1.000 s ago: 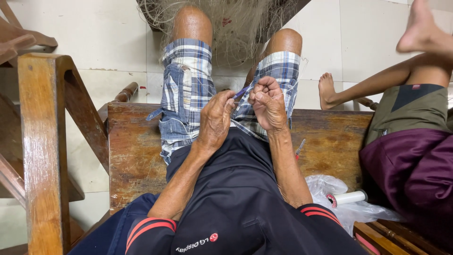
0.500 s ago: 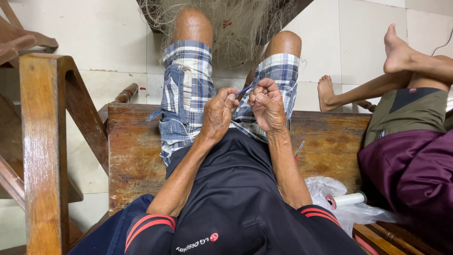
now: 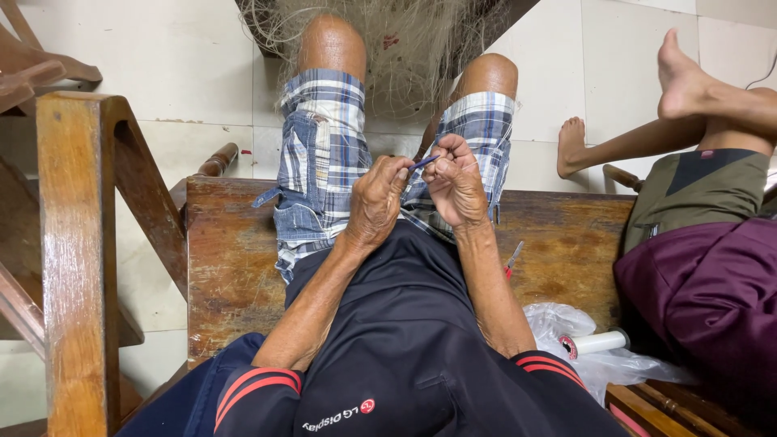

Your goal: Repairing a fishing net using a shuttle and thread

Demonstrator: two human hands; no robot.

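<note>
Blue, slim netting needle (image 3: 424, 162) sits pinched between both hands above the lap: left hand (image 3: 376, 202) and right hand (image 3: 455, 184) each have their grip clamped on it, pale tangled fishing net (image 3: 405, 48) hanging beyond the knees, worn wooden desk (image 3: 231, 259) beneath.

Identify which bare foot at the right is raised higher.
The nearer foot, toes up at the frame's right edge; the other foot sits lower, closer to the bench.

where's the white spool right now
In the head view, the white spool lies on the clear plastic bag at lower right, beside the person's right arm.
</note>
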